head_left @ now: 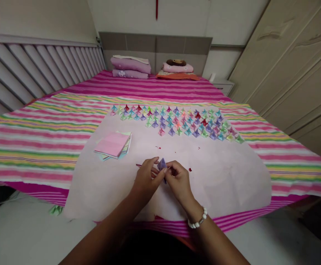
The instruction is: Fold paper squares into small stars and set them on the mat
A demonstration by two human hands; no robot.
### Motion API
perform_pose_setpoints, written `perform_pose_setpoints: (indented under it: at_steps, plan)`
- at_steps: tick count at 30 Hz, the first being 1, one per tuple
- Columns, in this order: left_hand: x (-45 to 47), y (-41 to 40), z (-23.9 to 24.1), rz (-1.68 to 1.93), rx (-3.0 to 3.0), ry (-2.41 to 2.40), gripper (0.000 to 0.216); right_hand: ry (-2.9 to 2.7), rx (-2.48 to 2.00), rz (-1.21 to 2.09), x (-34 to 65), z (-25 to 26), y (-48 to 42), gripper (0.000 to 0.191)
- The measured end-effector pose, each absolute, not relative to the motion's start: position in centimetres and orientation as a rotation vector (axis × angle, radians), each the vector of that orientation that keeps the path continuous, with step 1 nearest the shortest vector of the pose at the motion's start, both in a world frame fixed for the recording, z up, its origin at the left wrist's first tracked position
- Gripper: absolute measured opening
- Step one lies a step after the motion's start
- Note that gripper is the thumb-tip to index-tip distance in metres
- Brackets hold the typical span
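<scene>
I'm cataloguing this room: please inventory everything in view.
Striped bedding: count unclear, multicoloured, centre
Pale sheet: one, over bedding
Folded papers: dozens, mixed colours, sheet's far part
Square papers: one stack, pink uppermost, sheet's left
Red scraps: several, mid-sheet
Purple paper: one, held over sheet
Headboard: one, taupe, far end
Folded piles: two, purple and pink-orange, before headboard
Railing: one, pale, left
Bedside cabinet: one, white, right of headboard
Panelled doors: count unclear, beige, right
Green item: one, lower left
Red strip: one, top
Bracelet: one, mostly white, right wrist
Left hand, right hand: one each, on purple paper
</scene>
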State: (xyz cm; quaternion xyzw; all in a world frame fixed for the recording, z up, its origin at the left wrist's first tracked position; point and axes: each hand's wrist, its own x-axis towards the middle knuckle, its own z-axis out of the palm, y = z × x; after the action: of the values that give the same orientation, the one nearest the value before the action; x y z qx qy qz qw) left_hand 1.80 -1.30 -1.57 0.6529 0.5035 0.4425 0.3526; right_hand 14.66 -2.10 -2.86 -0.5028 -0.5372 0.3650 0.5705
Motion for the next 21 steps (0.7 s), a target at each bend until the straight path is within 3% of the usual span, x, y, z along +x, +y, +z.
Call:
perform_pose_setpoints:
  at_steps: [9, 14, 21]
  plan:
    - [1.8, -0.8, -2.2, 1.143, 1.881, 1.422, 0.032, -1.343, -1.22, 0.657, 14.6, -3.0, -2.3, 0.015]
    - [1.9, -0.5, -2.1, 1.126, 1.764, 1.419, 0.031, -1.344, -1.154, 0.712, 14.5, -3.1, -2.2, 0.02]
    - [2.1, -0.1, -2.5, 1.186, 1.542, 1.374, 0.032, -1.545, -1.068, 0.492, 13.7, -2.9, -2.9, 0.029]
